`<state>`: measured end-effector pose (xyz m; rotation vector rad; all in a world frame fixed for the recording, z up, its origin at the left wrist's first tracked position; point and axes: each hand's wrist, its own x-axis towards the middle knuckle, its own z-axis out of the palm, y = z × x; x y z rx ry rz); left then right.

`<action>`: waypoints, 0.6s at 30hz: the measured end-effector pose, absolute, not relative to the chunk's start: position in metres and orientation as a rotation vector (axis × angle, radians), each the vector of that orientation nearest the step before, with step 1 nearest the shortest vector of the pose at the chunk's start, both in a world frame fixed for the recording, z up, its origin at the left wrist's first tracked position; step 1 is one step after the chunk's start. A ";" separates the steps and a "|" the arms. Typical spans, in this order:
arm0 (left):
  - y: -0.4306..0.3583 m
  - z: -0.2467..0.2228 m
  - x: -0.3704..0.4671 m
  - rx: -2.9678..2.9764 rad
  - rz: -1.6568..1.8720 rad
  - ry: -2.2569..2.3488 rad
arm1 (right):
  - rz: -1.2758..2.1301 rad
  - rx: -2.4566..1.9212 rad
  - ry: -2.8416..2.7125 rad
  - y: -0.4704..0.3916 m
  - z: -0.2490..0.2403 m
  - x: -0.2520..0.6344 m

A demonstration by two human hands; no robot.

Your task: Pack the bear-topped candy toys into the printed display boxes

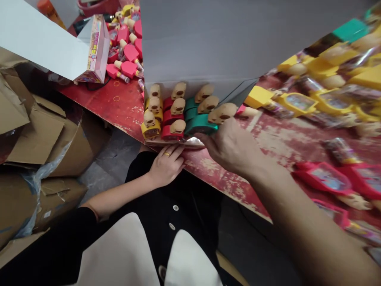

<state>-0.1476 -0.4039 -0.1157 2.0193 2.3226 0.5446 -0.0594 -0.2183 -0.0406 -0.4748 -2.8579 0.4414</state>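
My right hand is closed on a green toy with a tan animal head, at the front right of an open display box. Inside the box, similar toys stand in three colour rows: yellow toys on the left, red toys in the middle, green ones on the right. My left hand, with a ring on one finger, lies with its fingers stretched out against the box's front edge. Its fingertips are near the red row, and nothing shows in its grasp. The box's tall grey-white lid stands up behind the toys.
Loose red toys are piled at the back left beside another open box. Yellow toys and more red toys lie on the worn red table at right. Cardboard cartons are stacked at far left.
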 end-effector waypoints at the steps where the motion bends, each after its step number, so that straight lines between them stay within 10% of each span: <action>1: -0.404 -0.116 -0.148 2.011 0.548 2.309 | 0.431 -0.525 -2.884 -0.219 -0.039 -0.062; 18: -0.401 -0.112 -0.165 2.222 0.600 2.322 | 0.532 -0.465 -2.931 -0.221 -0.025 -0.078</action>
